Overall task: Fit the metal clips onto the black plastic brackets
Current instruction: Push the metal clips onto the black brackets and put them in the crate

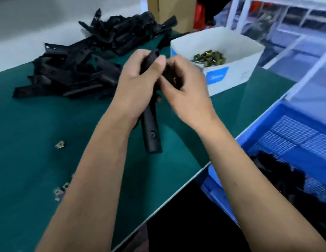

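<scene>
Left hand (138, 82) grip clamped round black bracket (151, 130), held above green surface (31, 133); right hand (184, 88) fingers curled at its upper end, clip hidden. Advice: steady bracket, seat clip squarely before pressing.

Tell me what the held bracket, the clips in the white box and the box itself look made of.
Bracket: matte black, moulded-looking, probably plastic. Clips: brassy glints, likely plated metal. White box: thin folded walls, seemingly cardboard.
</scene>
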`<state>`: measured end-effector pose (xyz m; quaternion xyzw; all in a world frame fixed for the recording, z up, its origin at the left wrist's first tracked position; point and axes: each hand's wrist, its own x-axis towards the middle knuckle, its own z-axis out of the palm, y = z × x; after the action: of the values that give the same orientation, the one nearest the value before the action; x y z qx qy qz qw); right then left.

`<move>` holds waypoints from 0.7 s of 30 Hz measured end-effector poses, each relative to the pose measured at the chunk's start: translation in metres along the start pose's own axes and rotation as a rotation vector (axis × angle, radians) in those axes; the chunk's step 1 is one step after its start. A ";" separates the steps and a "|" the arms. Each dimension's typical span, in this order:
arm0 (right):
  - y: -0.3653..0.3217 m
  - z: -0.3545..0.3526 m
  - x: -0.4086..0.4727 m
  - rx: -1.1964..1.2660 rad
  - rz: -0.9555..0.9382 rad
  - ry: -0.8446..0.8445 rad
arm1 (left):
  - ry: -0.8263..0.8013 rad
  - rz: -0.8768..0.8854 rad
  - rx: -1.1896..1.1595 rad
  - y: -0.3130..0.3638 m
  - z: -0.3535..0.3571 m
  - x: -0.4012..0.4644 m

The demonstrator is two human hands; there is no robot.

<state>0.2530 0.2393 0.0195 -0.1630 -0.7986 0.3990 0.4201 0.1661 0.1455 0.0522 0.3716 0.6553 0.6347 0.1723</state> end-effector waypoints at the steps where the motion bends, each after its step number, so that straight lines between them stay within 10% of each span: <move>1: 0.011 -0.024 -0.004 0.015 0.027 0.072 | -0.052 -0.007 -0.021 0.005 0.030 0.004; 9: 0.131 -0.208 -0.115 0.172 0.479 0.506 | -0.591 -0.139 0.088 -0.003 0.273 -0.042; 16: 0.246 -0.228 -0.252 -0.088 1.038 0.395 | -0.837 -0.633 0.190 -0.141 0.329 -0.112; 21: 0.278 -0.226 -0.295 -0.568 1.316 0.095 | -0.796 -0.676 0.299 -0.195 0.318 -0.126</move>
<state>0.5885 0.3514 -0.2808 -0.7309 -0.5886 0.3386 0.0681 0.4199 0.2963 -0.2086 0.3725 0.7056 0.2539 0.5467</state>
